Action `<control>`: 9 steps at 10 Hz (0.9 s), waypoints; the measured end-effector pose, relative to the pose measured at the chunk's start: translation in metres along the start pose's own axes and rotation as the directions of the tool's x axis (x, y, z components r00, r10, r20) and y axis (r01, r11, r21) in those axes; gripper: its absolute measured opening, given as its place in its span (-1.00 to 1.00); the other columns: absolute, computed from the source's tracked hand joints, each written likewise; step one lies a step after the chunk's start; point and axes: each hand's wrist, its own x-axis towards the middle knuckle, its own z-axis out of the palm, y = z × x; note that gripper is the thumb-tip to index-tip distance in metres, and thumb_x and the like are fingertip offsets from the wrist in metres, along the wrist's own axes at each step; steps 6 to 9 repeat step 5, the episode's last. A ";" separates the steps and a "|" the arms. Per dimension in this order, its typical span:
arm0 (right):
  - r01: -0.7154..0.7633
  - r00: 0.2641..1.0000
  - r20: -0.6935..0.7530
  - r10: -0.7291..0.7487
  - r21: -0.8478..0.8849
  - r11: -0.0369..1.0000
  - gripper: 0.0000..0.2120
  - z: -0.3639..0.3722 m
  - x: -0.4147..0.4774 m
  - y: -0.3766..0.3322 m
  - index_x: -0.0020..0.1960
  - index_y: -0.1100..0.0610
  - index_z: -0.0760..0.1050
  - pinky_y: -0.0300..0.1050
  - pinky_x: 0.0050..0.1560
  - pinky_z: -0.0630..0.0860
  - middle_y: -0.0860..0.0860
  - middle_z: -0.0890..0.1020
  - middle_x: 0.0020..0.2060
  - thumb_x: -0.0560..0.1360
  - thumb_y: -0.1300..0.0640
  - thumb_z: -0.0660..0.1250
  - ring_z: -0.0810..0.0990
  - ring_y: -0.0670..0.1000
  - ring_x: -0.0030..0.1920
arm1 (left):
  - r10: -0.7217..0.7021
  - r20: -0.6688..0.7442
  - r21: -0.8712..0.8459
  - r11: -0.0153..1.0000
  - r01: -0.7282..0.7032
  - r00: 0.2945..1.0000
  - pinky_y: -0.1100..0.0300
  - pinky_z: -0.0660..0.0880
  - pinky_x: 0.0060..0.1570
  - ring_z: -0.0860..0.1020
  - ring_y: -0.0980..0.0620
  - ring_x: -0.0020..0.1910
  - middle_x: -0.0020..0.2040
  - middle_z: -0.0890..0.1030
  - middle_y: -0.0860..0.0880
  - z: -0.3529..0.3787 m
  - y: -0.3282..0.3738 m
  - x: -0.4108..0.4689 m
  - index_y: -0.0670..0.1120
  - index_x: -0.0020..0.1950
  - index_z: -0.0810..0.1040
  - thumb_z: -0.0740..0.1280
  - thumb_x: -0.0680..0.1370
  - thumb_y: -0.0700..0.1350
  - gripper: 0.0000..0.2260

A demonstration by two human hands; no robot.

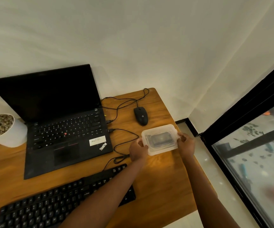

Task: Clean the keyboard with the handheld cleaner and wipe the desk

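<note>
A clear plastic container (159, 139) with a lid stands on the wooden desk (166, 175) near its right edge; something dark shows dimly through the lid. My left hand (138, 150) grips the container's left end and my right hand (186, 143) grips its right end. A black external keyboard (50, 201) lies at the front of the desk, partly hidden under my left forearm. I cannot tell whether the handheld cleaner is the dark thing inside the container.
An open black laptop (64, 122) sits at the left, cables (124, 145) running from its right side. A black wired mouse (141, 116) lies behind the container. A white plant pot (6, 130) stands far left. A glass door (256, 145) is at the right.
</note>
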 end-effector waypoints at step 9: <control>-0.090 0.994 -0.052 0.091 0.023 0.996 -0.70 0.000 0.001 -0.009 0.27 0.23 0.48 0.10 0.24 0.46 0.17 0.57 0.21 0.56 0.23 0.23 0.55 0.20 0.18 | 0.048 0.135 -0.052 0.998 -0.042 0.990 0.15 0.53 0.11 0.54 -0.03 0.19 0.26 0.55 -0.08 -0.004 0.003 -0.006 -0.14 0.39 0.41 0.33 0.54 -0.20 -0.60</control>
